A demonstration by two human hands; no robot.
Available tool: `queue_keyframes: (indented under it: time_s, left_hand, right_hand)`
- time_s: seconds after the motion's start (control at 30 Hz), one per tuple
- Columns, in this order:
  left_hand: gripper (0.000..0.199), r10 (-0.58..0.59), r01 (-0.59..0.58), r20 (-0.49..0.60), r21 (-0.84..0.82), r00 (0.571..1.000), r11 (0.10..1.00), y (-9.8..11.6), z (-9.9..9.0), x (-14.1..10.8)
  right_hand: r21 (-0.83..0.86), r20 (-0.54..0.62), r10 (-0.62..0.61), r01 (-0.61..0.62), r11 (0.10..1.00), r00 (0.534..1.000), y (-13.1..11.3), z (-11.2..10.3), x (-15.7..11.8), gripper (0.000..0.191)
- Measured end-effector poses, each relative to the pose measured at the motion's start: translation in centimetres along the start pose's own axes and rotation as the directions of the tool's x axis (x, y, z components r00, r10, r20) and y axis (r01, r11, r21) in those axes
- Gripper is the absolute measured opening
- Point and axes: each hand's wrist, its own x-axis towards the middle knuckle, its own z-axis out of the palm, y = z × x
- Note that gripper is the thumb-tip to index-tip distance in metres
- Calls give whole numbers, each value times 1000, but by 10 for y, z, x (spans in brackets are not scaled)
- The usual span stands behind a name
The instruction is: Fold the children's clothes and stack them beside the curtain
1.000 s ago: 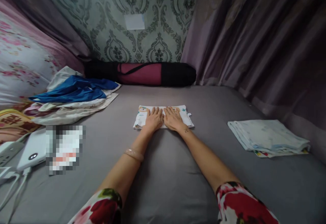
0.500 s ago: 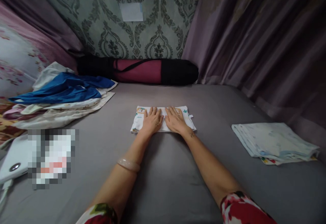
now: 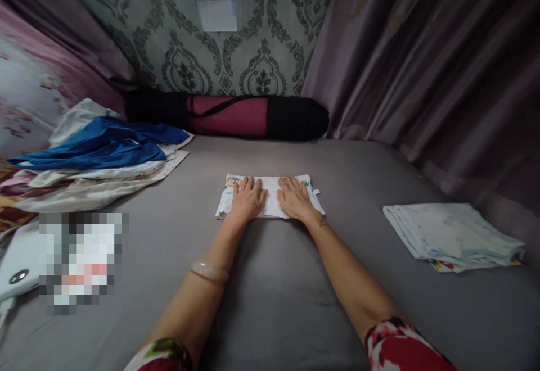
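Observation:
A white folded cloth [image 3: 272,198] with small coloured prints lies flat on the grey bed sheet [image 3: 278,292]; a little tag sticks out at its right edge. On its left half rests my left hand [image 3: 248,199], palm down, fingers stretched out. My right hand [image 3: 296,198] lies flat on the right half in the same way. A strip of plain white fabric shows between the two hands. The cloth's outer corners stay visible, while the parts beneath my palms are hidden.
Folded pale cloths [image 3: 455,233] form a stack at the right. Rumpled clothes, a blue garment [image 3: 101,143] on top, lie at the left. Nearer sits a white device [image 3: 29,258] with a cable, beside a blurred patch. A black and dark-pink long bag [image 3: 228,116] lies along the wall.
My hands have slid apart across the cloth, the left one leftward and the right one slightly rightward. The gap between them is wider. The cloth stays in place.

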Motion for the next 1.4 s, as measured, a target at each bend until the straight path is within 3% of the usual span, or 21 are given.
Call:
queue_keyframes:
  time_s: [0.1, 0.2, 0.5, 0.6, 0.7, 0.9, 1.07, 1.17, 1.4]
  left_hand:
    - [54, -95, 96, -67, 11, 993, 995, -8, -4, -1]
    - [57, -182, 182, -10, 5, 983, 983, -16, -3, 0]
    - [58, -165, 166, 22, -24, 986, 986, -24, -6, 1]
    - [59, -220, 220, 3, -42, 976, 975, -34, -8, 0]
    - [63, -250, 254, 60, -65, 966, 965, -42, -7, 0]
    - [66, -252, 263, 125, -83, 960, 961, -44, -7, 1]
    - [63, -248, 262, 107, -143, 963, 954, -42, -16, 4]
    - [58, -212, 219, 62, -160, 975, 962, -43, -20, 5]
    - [38, -95, 117, 137, -160, 986, 980, -45, -23, 1]
  right_hand:
    - [-24, -48, 63, -64, 998, 997, 5, -1, -1, 58]
    - [-21, 3, 129, -129, 991, 992, 8, 2, 0, 60]
    - [-11, -18, 131, -131, 991, 991, 18, 4, 3, 61]
    - [-34, -78, 171, -174, 984, 982, 29, 3, 2, 62]
    - [-27, -42, 207, -208, 978, 978, 37, 5, 3, 63]
    - [-21, -5, 216, -216, 976, 976, 39, 4, 2, 63]
    - [-39, -44, 159, -161, 986, 986, 29, -5, 0, 61]
    - [-46, -67, 95, -98, 994, 993, 21, -4, 1, 61]
    - [-39, 32, 118, -117, 992, 992, 20, 2, 4, 60]
